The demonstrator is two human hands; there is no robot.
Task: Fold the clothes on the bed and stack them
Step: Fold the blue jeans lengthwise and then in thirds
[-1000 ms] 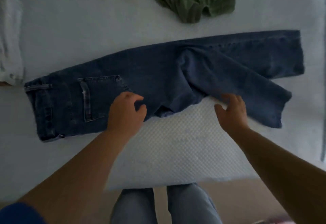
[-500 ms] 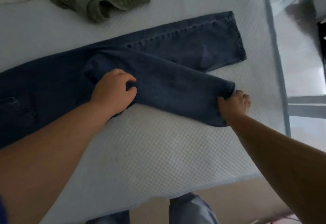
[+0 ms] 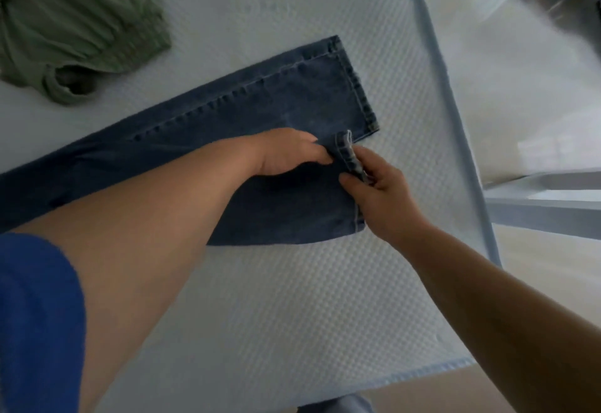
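Observation:
Dark blue jeans (image 3: 260, 100) lie across the white textured bed (image 3: 292, 299), legs pointing right, the waist end out of frame at the left. The upper leg lies skewed over the lower one. My right hand (image 3: 380, 191) pinches the hem of the upper leg, lifted and bunched a little. My left hand (image 3: 286, 152) is right beside it on the same hem, fingertips pinching the cloth. A crumpled green garment (image 3: 74, 29) lies at the far left of the bed.
The bed's right edge (image 3: 455, 120) and near edge (image 3: 406, 377) border beige floor. A pale blue frame or rail (image 3: 540, 204) stands right of the bed. My own legs in light trousers (image 3: 335, 406) show at the bottom.
The view swung right. My left hand moved from the middle of the leg to its hem, next to my right hand. The hem is now lifted and bunched between both hands.

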